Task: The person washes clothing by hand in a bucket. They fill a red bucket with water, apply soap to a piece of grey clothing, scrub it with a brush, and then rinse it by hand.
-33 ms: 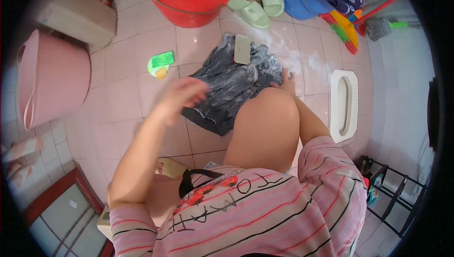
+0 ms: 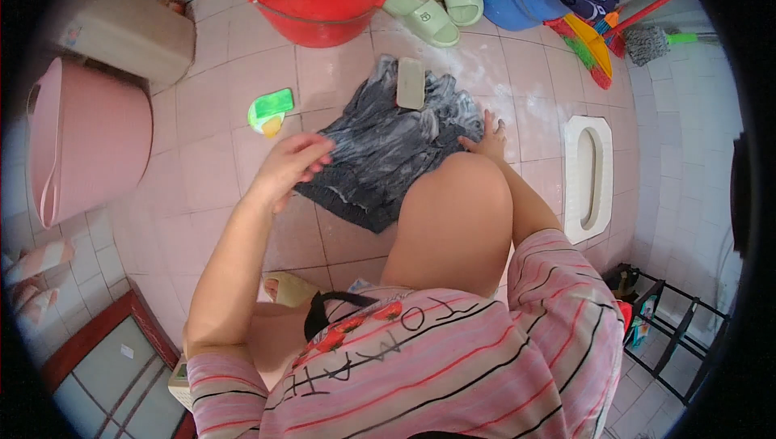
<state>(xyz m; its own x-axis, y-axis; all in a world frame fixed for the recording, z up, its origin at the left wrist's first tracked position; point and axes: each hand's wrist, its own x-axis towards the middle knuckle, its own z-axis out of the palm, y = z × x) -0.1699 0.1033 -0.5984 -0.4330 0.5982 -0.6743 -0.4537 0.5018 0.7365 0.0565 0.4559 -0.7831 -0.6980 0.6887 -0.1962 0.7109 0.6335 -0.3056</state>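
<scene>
A wet, dark grey gathered garment point(image 2: 380, 144) lies spread on the tiles, with whitish suds over its far part. On its far side rests a pale oblong block point(image 2: 411, 83), shaped like a scrubbing brush back. My left hand point(image 2: 295, 166) hovers by the garment's left edge, its fingers loosely bent and apart, nothing visible in them. At the right edge my right hand point(image 2: 487, 141) has its fingers spread, touching the floor beside the cloth. Left of the garment, a green soap bar point(image 2: 275, 104) sits on a small white and green dish point(image 2: 257, 120). My bent knee hides the garment's near right part.
A red bucket point(image 2: 315, 23) with dark cloth inside stands at the far side, near light green slippers point(image 2: 428, 18). At the left is a pink basket point(image 2: 93, 144). A squat toilet point(image 2: 575, 180) is set into the floor at right, below a yellow dustpan point(image 2: 594, 47).
My left hand has drawn back slightly to the left and is less blurred. My right hand's fingers show more. The view has shifted a little; the pale block stays on the garment.
</scene>
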